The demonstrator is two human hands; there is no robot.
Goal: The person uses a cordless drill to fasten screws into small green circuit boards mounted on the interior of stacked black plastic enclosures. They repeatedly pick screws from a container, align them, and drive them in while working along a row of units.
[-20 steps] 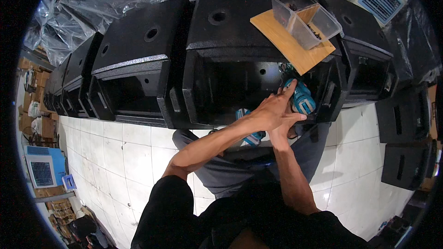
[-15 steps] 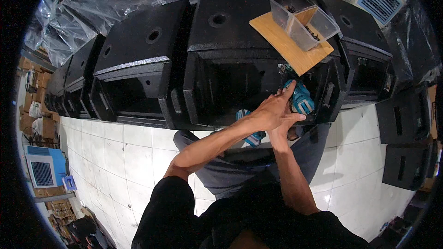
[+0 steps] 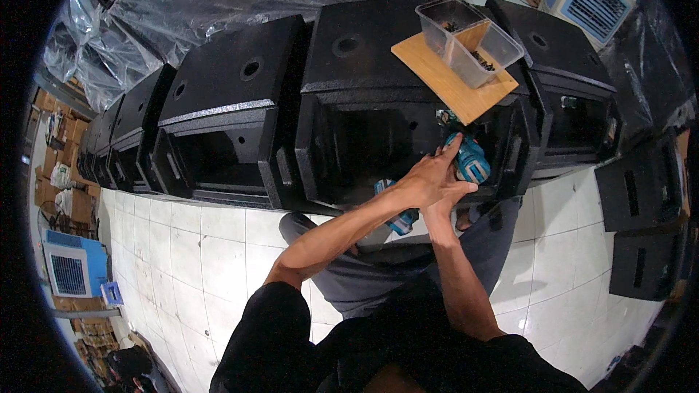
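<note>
A teal and black cordless drill (image 3: 473,163) is held at the right end of the front opening of a black speaker cabinet (image 3: 346,138). My right hand (image 3: 441,209) is closed around its lower part, which the hands mostly hide. Across from the left comes my left hand (image 3: 426,180), lying over the right one and gripping the drill's side, one finger stretched along its body. The drill's front end points into the opening near a small green circuit board (image 3: 445,116); its tip cannot be made out. A second teal power tool (image 3: 400,223) shows below my left forearm.
A wooden board (image 3: 415,51) lies on the cabinet top, bearing a divided clear plastic box (image 3: 486,71) with small dark screws. More black cabinets (image 3: 218,109) stand in a row leftward, another (image 3: 575,116) close on the right. White floor tiles (image 3: 211,255) spread below.
The whole view has shifted slightly, so the cabinets appear a little lower. Both hands stay on the drill at the same spot in the opening.
</note>
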